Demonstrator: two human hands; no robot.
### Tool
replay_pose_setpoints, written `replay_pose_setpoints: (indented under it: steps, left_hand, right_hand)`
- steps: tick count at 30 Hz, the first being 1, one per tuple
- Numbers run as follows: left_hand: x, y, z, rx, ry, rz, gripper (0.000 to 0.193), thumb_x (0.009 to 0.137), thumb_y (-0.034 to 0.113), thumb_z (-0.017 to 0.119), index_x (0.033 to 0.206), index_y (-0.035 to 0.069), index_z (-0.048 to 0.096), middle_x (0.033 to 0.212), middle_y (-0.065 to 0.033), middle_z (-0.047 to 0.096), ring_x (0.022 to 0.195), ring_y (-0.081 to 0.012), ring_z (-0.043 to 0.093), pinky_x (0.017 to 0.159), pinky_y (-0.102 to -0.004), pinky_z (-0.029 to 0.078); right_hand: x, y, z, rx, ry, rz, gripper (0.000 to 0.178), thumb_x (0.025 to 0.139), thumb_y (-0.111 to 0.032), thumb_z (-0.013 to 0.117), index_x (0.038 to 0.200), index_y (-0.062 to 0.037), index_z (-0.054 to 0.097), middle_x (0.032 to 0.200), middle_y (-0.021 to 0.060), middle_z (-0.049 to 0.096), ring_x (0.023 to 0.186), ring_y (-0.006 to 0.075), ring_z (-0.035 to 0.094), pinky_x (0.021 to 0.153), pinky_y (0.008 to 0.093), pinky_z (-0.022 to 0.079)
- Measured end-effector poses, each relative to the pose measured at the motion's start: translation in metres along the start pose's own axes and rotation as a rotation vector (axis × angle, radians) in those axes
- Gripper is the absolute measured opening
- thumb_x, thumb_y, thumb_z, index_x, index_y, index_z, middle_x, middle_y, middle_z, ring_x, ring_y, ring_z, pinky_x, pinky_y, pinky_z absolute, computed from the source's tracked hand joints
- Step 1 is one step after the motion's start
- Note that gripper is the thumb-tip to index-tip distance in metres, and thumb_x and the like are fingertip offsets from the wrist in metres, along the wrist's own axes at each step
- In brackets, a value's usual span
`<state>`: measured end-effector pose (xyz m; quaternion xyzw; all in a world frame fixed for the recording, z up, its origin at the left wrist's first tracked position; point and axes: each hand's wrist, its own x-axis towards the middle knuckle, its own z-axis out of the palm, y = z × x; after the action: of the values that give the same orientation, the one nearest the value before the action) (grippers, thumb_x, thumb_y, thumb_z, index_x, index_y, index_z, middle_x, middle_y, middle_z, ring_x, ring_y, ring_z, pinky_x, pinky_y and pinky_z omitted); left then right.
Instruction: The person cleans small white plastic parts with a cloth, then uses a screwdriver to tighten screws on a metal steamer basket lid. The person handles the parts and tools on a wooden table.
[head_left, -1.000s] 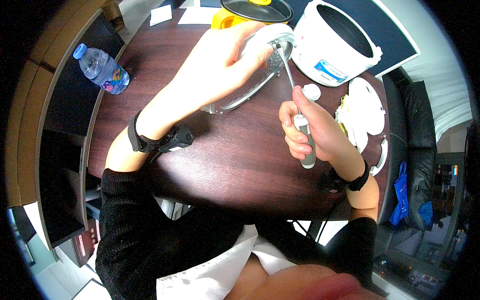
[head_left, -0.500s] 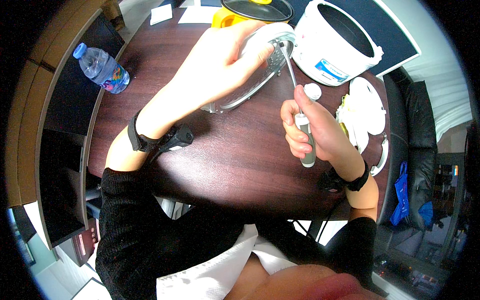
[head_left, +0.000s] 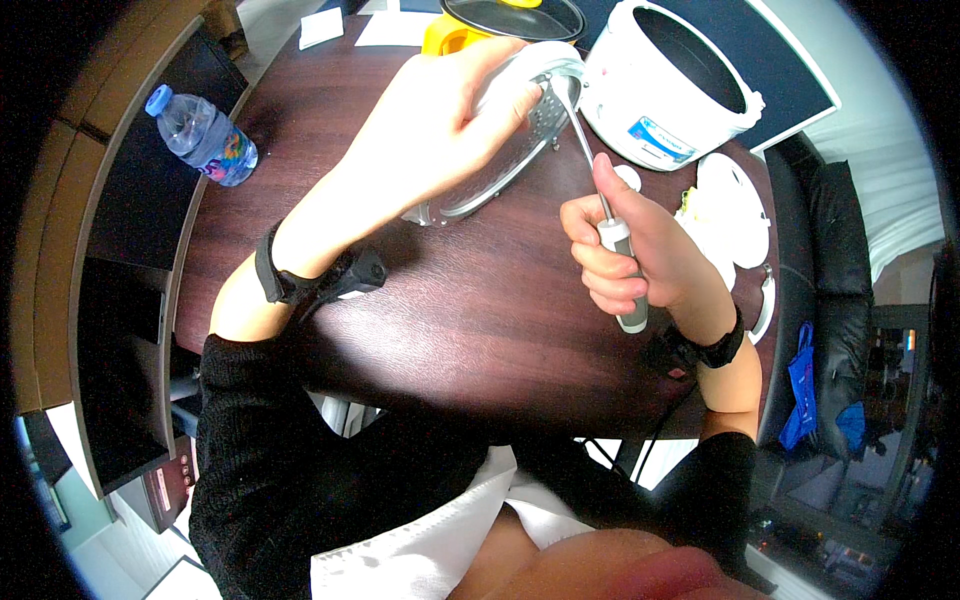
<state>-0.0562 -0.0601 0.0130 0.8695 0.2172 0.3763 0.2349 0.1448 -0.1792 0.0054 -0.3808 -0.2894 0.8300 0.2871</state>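
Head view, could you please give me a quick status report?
Left hand grips round metal lid. Right hand holds screwdriver, tip on lid. White cooker close behind.

Water bottle (head_left: 203,136): on the tabletop (head_left: 440,300), far left of the rice cooker (head_left: 680,80).
Lid (head_left: 500,150): just left of the rice cooker.

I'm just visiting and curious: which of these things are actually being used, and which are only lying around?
In use:
left hand
round metal lid
right hand
screwdriver

Lying about:
white cooker pot
water bottle
yellow pan
white lid
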Motion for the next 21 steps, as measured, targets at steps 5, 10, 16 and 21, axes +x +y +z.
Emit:
replay_pose_setpoints:
  steps: [5,10,16,21]
  left_hand:
    - [-0.004,-0.005,0.007,0.024,0.082,0.059,0.038,0.093,0.024,0.056,0.120,-0.002,0.055,0.081,-0.0106,0.069,0.079,-0.0197,0.067,0.074,-0.0310,0.050]
    - [-0.007,-0.001,0.008,0.023,0.126,0.086,0.037,0.092,0.021,0.057,0.121,-0.002,0.054,0.083,-0.0113,0.069,0.077,-0.0183,0.069,0.070,-0.0300,0.052]
    - [-0.008,0.005,0.005,0.079,0.145,0.130,0.037,0.091,0.018,0.059,0.122,-0.001,0.054,0.082,-0.0107,0.070,0.075,-0.0175,0.069,0.068,-0.0286,0.052]
    - [-0.006,0.010,-0.007,-0.002,0.053,0.076,0.037,0.092,0.021,0.058,0.122,-0.001,0.054,0.083,-0.0107,0.069,0.077,-0.0175,0.068,0.071,-0.0292,0.051]
  right_hand:
    - [0.006,0.004,-0.006,0.180,-0.244,0.037,0.063,0.093,-0.068,0.023,0.077,-0.0102,0.041,0.045,-0.0045,0.032,0.031,0.0080,0.030,0.032,0.0263,0.031]
    - [0.008,0.007,-0.003,0.174,-0.288,-0.002,0.065,0.092,-0.069,0.020,0.076,-0.0097,0.041,0.045,-0.0036,0.032,0.031,0.0084,0.031,0.032,0.0265,0.031]
    - [-0.002,0.000,0.003,-0.080,-0.030,-0.023,0.066,0.094,-0.067,0.022,0.071,-0.0088,0.044,0.045,-0.0031,0.036,0.032,0.0095,0.034,0.035,0.0266,0.035]
    - [0.002,-0.014,-0.014,-1.305,0.721,-0.753,0.052,0.094,-0.047,0.049,0.064,-0.0047,0.049,0.048,0.0107,0.049,0.036,0.0246,0.048,0.039,0.0337,0.040]
